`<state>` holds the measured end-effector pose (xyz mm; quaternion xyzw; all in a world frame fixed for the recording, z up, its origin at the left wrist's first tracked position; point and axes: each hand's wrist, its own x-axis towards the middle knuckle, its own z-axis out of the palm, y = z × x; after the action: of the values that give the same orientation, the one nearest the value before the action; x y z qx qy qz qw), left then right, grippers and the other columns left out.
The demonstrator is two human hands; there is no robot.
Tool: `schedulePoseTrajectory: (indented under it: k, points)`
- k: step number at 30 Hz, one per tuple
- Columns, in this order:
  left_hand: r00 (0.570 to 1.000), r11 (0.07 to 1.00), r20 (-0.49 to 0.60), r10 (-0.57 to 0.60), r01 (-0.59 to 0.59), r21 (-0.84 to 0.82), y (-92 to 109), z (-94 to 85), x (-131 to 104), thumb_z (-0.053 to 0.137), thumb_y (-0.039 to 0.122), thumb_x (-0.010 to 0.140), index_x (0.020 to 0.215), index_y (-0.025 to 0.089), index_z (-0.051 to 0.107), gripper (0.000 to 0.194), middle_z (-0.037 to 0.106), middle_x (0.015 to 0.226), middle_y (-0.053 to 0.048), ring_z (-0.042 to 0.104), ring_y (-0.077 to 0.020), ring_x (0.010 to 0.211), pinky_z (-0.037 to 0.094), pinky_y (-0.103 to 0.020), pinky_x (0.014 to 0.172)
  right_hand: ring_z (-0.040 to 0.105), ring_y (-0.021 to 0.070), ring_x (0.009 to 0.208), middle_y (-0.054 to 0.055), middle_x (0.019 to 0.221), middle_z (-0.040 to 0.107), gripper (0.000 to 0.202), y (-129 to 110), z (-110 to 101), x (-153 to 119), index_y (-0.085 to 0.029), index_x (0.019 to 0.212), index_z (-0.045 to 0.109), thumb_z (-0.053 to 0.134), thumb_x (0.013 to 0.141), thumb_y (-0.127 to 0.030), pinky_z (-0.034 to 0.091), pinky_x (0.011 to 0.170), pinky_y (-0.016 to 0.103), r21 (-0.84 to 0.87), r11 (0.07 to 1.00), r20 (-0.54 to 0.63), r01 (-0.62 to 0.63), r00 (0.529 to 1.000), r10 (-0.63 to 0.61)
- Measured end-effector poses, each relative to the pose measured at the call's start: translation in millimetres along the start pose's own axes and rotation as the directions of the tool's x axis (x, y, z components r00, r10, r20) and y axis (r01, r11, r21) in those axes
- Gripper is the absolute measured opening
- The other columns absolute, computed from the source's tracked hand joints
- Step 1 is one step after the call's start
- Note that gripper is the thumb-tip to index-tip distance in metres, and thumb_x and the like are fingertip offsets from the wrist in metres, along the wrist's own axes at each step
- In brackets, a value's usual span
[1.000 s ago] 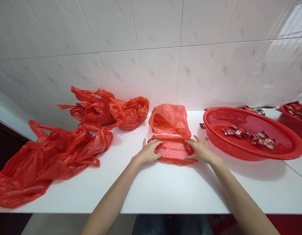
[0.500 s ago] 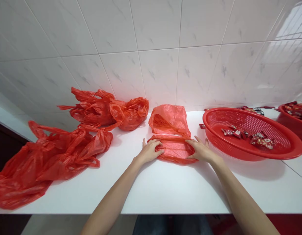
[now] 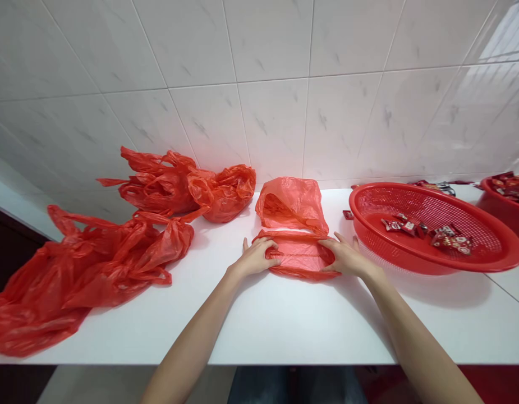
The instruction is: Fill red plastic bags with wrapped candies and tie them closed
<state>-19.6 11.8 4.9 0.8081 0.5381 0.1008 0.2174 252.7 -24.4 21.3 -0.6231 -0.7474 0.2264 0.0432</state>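
Hardly anything has changed: the left hand (image 3: 256, 257) and right hand (image 3: 347, 258) still grip opposite ends of the red bag (image 3: 300, 262), spread open on the surface (image 3: 301, 328); work seems paused.

A red perforated basket (image 3: 389, 259) with a few small wrapped packets (image 3: 409, 228) inside stands on the white table (image 3: 301, 322), a small red packet (image 3: 348, 215) lying just beside its left rim and more packaging (image 3: 446, 189) behind it, partly hidden. Beyond its right side, a red container (image 3: 501, 210) is heaped with similar packets, while the tiled wall (image 3: 276, 45) rises behind the basket. Well to the basket's left sit crumpled red plastic bags (image 3: 158, 191), and farther left a larger heap of bags (image 3: 40, 292).
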Motion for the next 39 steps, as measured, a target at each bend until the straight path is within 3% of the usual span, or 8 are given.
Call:
schedulePoseTrajectory:
  k: [5, 11, 14, 18, 21, 26, 33, 39]
  points:
    - [0.998, 0.998, -0.035, 0.056, -0.055, 0.007, 2, 1.9, -3, 0.066, 0.035, 0.083, 0.111, 0.026, 0.067, 0.029, 0.054, 0.148, -0.01, 0.042, -0.0331, 0.141, 0.001, -0.071, 0.117, 0.017, 0.0411, 0.151, 0.01, 0.138, 0.062, 0.05, -1, -4, -1, -0.025, 0.123, 0.065, 0.071, 0.073, -0.031, -0.006, 0.113, 0.077, 0.04, 0.99, -0.108, 0.133, 0.986, -0.128]
    - [0.991, 0.991, -0.044, 0.129, -0.13, -0.019, 4, 3.7, -3, 0.064, 0.038, 0.087, 0.114, 0.029, 0.069, 0.03, 0.062, 0.139, -0.006, 0.045, -0.0319, 0.139, -0.008, -0.07, 0.117, 0.034, 0.0402, 0.144, 0.012, 0.121, 0.068, 0.027, -6, 2, 2, -0.024, 0.101, 0.072, 0.068, 0.078, -0.036, 0.005, 0.118, 0.069, 0.035, 0.99, -0.161, 0.139, 0.978, -0.131]
    - [0.994, 0.994, -0.005, 0.11, -0.11, -0.021, -2, 5.1, -1, 0.066, 0.046, 0.085, 0.122, 0.03, 0.067, 0.041, 0.059, 0.143, -0.008, 0.044, -0.034, 0.139, -0.012, -0.07, 0.115, 0.035, 0.0424, 0.142, 0.012, 0.121, 0.069, 0.028, -4, 4, 4, -0.024, 0.1, 0.072, 0.072, 0.075, -0.035, 0.002, 0.114, 0.075, 0.021, 0.993, -0.124, 0.116, 0.986, -0.112]
    - [0.997, 0.997, 0.019, 0.077, -0.076, -0.018, -7, 4.4, 2, 0.068, 0.05, 0.082, 0.126, 0.029, 0.065, 0.049, 0.056, 0.146, -0.01, 0.043, -0.0354, 0.14, -0.011, -0.071, 0.115, 0.022, 0.0459, 0.149, 0.012, 0.136, 0.063, 0.05, -1, 3, 4, -0.025, 0.121, 0.066, 0.075, 0.074, -0.038, -0.004, 0.108, 0.082, 0.015, 0.999, -0.066, 0.05, 0.997, -0.049]
    - [0.998, 0.999, 0.042, 0.046, -0.046, -0.005, -6, 2.5, 2, 0.068, 0.051, 0.081, 0.128, 0.028, 0.063, 0.053, 0.056, 0.146, -0.011, 0.042, -0.035, 0.141, -0.01, -0.07, 0.116, 0.017, 0.0453, 0.151, 0.011, 0.145, 0.057, 0.063, 1, 2, 3, -0.026, 0.134, 0.059, 0.075, 0.075, -0.04, -0.008, 0.107, 0.082, 0.0, 1.0, -0.042, 0.024, 0.999, -0.024]
    - [0.999, 0.999, 0.037, 0.036, -0.036, 0.002, -5, 0.3, 1, 0.069, 0.054, 0.079, 0.129, 0.03, 0.062, 0.056, 0.056, 0.147, -0.011, 0.043, -0.0367, 0.14, -0.009, -0.07, 0.116, 0.015, 0.0467, 0.151, 0.01, 0.148, 0.054, 0.065, 0, 3, 2, -0.026, 0.138, 0.057, 0.073, 0.076, -0.042, -0.01, 0.109, 0.079, -0.013, 1.0, -0.034, -0.011, 0.999, 0.011]
    - [0.995, 0.995, -0.026, 0.092, -0.093, -0.02, -2, 2.6, -3, 0.071, 0.046, 0.079, 0.122, 0.029, 0.067, 0.047, 0.062, 0.14, -0.009, 0.047, -0.0349, 0.137, -0.011, -0.069, 0.117, 0.011, 0.0458, 0.152, 0.011, 0.141, 0.06, 0.058, 0, -1, 1, -0.024, 0.126, 0.064, 0.076, 0.071, -0.036, -0.009, 0.107, 0.082, 0.017, 0.997, -0.046, 0.082, 0.996, -0.081]
    - [0.963, 0.974, -0.16, 0.215, -0.224, -0.035, 11, 2.6, -8, 0.059, 0.031, 0.087, 0.102, 0.027, 0.074, 0.021, 0.072, 0.124, -0.004, 0.049, -0.0314, 0.136, -0.01, -0.067, 0.119, 0.03, 0.0391, 0.147, 0.012, 0.131, 0.066, 0.031, -4, -4, 2, -0.022, 0.109, 0.071, 0.068, 0.081, -0.037, 0.003, 0.117, 0.07, 0.07, 0.983, -0.224, 0.169, 0.963, -0.15]
